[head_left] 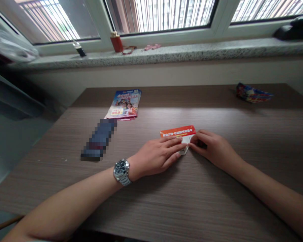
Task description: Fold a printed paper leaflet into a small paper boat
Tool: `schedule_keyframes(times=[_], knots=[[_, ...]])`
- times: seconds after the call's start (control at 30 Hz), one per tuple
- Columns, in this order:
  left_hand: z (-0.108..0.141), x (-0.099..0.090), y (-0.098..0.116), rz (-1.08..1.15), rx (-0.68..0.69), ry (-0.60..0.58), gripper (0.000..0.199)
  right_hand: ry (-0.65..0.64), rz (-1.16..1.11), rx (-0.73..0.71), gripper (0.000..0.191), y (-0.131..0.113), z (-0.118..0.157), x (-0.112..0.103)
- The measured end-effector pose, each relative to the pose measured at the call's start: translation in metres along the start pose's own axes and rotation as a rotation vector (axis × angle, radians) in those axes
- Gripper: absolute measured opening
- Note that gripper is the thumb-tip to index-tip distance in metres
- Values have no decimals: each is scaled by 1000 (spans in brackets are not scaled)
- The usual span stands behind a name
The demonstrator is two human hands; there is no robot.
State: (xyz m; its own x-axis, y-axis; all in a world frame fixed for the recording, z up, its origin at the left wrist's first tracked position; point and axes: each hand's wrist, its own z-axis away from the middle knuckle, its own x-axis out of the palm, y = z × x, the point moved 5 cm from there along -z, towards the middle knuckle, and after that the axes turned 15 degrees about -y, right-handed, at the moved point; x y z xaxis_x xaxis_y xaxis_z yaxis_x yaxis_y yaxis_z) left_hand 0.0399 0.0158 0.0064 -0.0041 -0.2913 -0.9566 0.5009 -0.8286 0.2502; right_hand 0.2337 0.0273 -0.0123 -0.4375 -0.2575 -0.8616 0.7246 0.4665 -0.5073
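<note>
A folded paper leaflet [178,131] with an orange-red printed band and a white lower part lies on the brown table, near the middle. My left hand [159,154], with a metal watch on its wrist, rests flat across the leaflet with its fingers stretched out, hiding much of it. At the leaflet's right edge, my right hand [209,146] has its thumb and index finger pinched on the paper, with the other fingers curled.
A stack of printed flyers [125,104] and a pixelated dark object [99,139] lie at the left of the table [166,208]. A colourful folded paper [254,93] stands at the back right. Small items, including a red lighter-like object [116,42], sit on the windowsill.
</note>
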Motion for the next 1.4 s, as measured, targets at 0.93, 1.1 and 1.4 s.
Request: schedule_keyframes(times=[0.93, 1.1, 1.4], knots=[[-1, 1, 0, -33, 21, 1, 45, -36, -106, -137, 12, -8, 1, 5], [-1, 2, -1, -30, 17, 3, 46, -63, -64, -146, 11, -9, -2, 6], [0, 2, -2, -22, 15, -9, 46, -101, -8, -231, 11, -20, 5, 6]])
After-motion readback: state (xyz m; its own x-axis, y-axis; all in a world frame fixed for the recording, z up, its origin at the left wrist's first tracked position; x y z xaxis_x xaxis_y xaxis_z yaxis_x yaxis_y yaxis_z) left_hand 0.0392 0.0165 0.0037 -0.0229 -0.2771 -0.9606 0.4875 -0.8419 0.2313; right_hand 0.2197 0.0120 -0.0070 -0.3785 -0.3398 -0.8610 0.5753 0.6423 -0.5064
